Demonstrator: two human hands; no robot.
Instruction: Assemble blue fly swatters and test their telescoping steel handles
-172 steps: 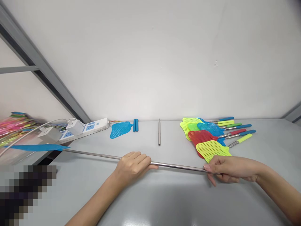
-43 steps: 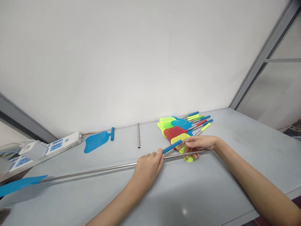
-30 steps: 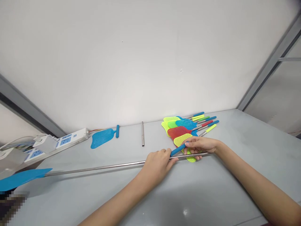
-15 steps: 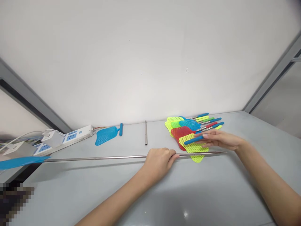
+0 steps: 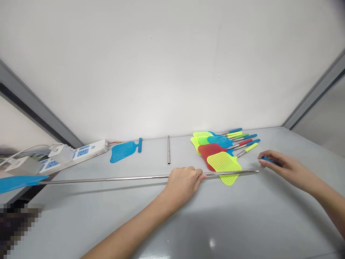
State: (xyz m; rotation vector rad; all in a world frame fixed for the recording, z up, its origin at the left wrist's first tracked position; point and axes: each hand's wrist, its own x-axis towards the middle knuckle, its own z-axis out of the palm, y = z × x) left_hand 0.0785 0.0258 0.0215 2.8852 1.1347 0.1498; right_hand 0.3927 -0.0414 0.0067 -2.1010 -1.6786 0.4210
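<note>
A long extended steel rod (image 5: 129,177) lies across the grey table (image 5: 242,223), with a blue swatter head (image 5: 16,182) on its far left end. My left hand (image 5: 183,181) is closed round the rod near its middle. My right hand (image 5: 280,165) is at the right, just past the rod's bare right tip, with its fingers closed on a blue handle sleeve (image 5: 266,159). A pile of coloured fly swatters (image 5: 221,149) lies just behind the rod, between the two hands.
A loose blue swatter head with one blue sleeve (image 5: 125,150) and a short collapsed steel rod (image 5: 168,149) lie near the wall. A white power strip (image 5: 78,153) with plugged adapters sits at the back left. The table's front edge is close below.
My right hand has carried the blue sleeve from over the swatter pile to the right, past the rod's bare tip. My left hand has kept its hold on the rod.
</note>
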